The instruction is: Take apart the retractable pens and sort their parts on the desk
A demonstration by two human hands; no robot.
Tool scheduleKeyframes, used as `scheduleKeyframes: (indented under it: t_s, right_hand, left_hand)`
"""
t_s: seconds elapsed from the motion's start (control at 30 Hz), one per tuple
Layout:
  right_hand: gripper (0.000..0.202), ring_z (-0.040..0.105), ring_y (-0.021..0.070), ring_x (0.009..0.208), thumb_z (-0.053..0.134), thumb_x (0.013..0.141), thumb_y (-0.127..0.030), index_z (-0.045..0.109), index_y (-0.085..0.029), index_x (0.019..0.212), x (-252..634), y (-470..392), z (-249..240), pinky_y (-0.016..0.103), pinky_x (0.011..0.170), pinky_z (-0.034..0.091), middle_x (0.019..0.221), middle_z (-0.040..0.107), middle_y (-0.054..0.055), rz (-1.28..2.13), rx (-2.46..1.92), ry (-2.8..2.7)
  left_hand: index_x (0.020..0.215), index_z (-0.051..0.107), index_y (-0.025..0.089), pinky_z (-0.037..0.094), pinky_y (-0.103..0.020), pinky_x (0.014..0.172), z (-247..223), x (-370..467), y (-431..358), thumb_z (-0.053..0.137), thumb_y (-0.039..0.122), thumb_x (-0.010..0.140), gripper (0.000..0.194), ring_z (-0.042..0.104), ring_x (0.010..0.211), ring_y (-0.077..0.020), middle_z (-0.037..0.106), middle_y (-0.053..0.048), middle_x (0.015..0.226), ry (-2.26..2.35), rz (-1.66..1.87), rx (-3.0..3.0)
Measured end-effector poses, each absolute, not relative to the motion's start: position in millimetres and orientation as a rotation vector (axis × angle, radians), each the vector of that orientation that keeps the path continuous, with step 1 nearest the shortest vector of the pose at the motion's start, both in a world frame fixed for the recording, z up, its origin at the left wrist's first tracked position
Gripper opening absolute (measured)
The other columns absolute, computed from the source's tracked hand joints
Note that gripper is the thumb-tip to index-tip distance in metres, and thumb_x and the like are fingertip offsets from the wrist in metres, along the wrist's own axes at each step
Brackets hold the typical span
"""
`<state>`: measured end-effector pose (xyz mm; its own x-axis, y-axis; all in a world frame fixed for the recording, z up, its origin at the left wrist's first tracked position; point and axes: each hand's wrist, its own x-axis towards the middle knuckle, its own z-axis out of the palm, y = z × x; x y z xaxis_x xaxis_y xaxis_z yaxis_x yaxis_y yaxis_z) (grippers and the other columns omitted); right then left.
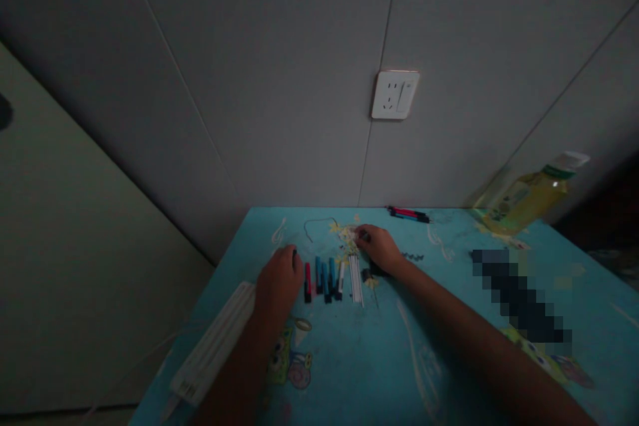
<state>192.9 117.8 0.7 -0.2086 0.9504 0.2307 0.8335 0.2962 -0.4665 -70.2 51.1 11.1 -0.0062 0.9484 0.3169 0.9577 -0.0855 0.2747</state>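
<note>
My left hand point(280, 274) is closed, with a dark piece like a pen part point(294, 258) showing at its fingertips. Just right of it stand in a row a red pen barrel point(308, 282), several blue pen barrels point(325, 279) and a white pen barrel point(340, 279), all with black ends. Thin white refills point(355, 278) lie side by side next to them. My right hand point(378, 245) has its fingers pinched at a heap of small pale parts point(348, 236); what they hold is too small to make out. Black parts point(368, 274) and dark springs point(413, 257) lie under and beside that wrist.
Two assembled pens point(408, 214), red and blue, lie by the wall. A bottle of yellow liquid point(529, 198) stands at the back right. A white power strip point(214, 343) runs along the left edge of the blue table. A wall socket point(395, 94) is above.
</note>
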Motion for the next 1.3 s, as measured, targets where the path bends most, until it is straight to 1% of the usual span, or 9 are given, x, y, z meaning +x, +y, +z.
scheduleKeyframes:
  t_s: [0.2, 0.4, 0.6, 0.83, 0.93, 1.0, 1.13, 1.2, 1.3]
  right_hand:
    - [0.025, 0.067, 0.0168, 0.094, 0.062, 0.089, -0.020, 0.069, -0.020, 0.113, 209.3, 120.7, 6.7, 0.024, 0.085, 0.046, 0.105, 0.073, 0.007, 0.284, -1.637, -2.141]
    - [0.033, 0.057, 0.0245, 0.116, 0.049, 0.094, -0.017, 0.065, -0.015, 0.123, 283.2, 130.4, 18.9, 0.034, 0.100, 0.038, 0.124, 0.064, 0.015, 0.003, -1.964, -2.028]
    - [0.032, 0.058, 0.0229, 0.109, 0.051, 0.092, -0.016, 0.067, -0.015, 0.120, 345.8, 134.0, 19.1, 0.031, 0.097, 0.038, 0.117, 0.065, 0.015, -0.096, -2.175, -2.000]
    - [0.025, 0.058, 0.0219, 0.104, 0.053, 0.094, -0.021, 0.070, -0.015, 0.112, 359.2, 144.7, 9.0, 0.029, 0.092, 0.039, 0.111, 0.065, 0.015, -0.107, -2.181, -2.003]
    - [0.024, 0.058, 0.0242, 0.106, 0.054, 0.094, -0.022, 0.069, -0.012, 0.110, 356.7, 143.0, 13.7, 0.032, 0.093, 0.038, 0.112, 0.064, 0.017, -0.117, -2.147, -1.972]
    - [0.025, 0.058, 0.0251, 0.107, 0.050, 0.096, -0.022, 0.065, -0.012, 0.113, 350.6, 132.5, 17.0, 0.033, 0.093, 0.039, 0.113, 0.064, 0.017, -0.121, -2.100, -1.954]
    - [0.028, 0.062, 0.0197, 0.100, 0.040, 0.102, -0.025, 0.056, -0.015, 0.122, 322.5, 83.0, 14.9, 0.028, 0.087, 0.044, 0.112, 0.066, 0.012, -0.069, -1.963, -1.983]
    - [0.025, 0.063, 0.0185, 0.098, 0.041, 0.102, -0.025, 0.057, -0.017, 0.119, 301.4, 50.3, 11.4, 0.028, 0.088, 0.046, 0.109, 0.067, 0.010, 0.046, -1.745, -2.034]
    - [0.023, 0.063, 0.0194, 0.093, 0.045, 0.100, -0.025, 0.061, -0.019, 0.115, 267.7, 8.4, 11.3, 0.032, 0.087, 0.049, 0.101, 0.068, 0.008, 0.239, -1.418, -2.111]
  left_hand:
    - [0.104, 0.055, 0.018, 0.047, -0.030, 0.077, 23.7, -74.3, 47.8, 0.040, 0.021, 0.096, 0.017, 0.065, 0.088, -0.0216, 0.066, -0.009, 0.097, -2.086, -0.678, -2.134]
    - [0.093, 0.049, 0.021, 0.044, -0.028, 0.072, 32.5, -81.1, 46.2, 0.044, 0.022, 0.095, 0.005, 0.061, 0.078, -0.0189, 0.060, -0.005, 0.089, -2.101, -0.748, -2.108]
    - [0.089, 0.046, 0.022, 0.043, -0.028, 0.072, 30.3, -77.6, 40.2, 0.048, 0.019, 0.091, 0.004, 0.060, 0.080, -0.0189, 0.056, -0.004, 0.088, -2.116, -0.511, -2.268]
    - [0.089, 0.047, 0.020, 0.043, -0.027, 0.078, 22.3, -71.5, 33.2, 0.048, 0.011, 0.084, 0.010, 0.056, 0.087, -0.0173, 0.051, -0.005, 0.099, -1.996, -0.307, -2.587]
    - [0.089, 0.049, 0.020, 0.043, -0.028, 0.079, 19.4, -72.7, 29.8, 0.049, 0.013, 0.084, 0.008, 0.055, 0.093, -0.0182, 0.051, -0.006, 0.101, -1.934, -0.265, -2.655]
    - [0.090, 0.051, 0.020, 0.043, -0.028, 0.076, 18.6, -74.5, 27.6, 0.050, 0.020, 0.087, 0.002, 0.055, 0.093, -0.0193, 0.052, -0.006, 0.100, -1.893, -0.233, -2.679]
    - [0.093, 0.055, 0.020, 0.045, -0.031, 0.073, 20.8, -74.5, 28.2, 0.049, 0.035, 0.092, 0.016, 0.057, 0.087, -0.0211, 0.056, -0.005, 0.094, -1.822, -0.233, -2.684]
    - [0.099, 0.057, 0.020, 0.046, -0.034, 0.078, 22.7, -68.9, 30.3, 0.046, 0.038, 0.095, 0.021, 0.058, 0.088, -0.0220, 0.058, -0.006, 0.095, -1.787, -0.351, -2.619]
    - [0.120, 0.053, 0.018, 0.046, -0.039, 0.090, 21.5, -51.8, 28.7, 0.047, 0.041, 0.096, 0.034, 0.058, 0.103, -0.0246, 0.059, -0.011, 0.112, -1.629, -0.674, -2.568]
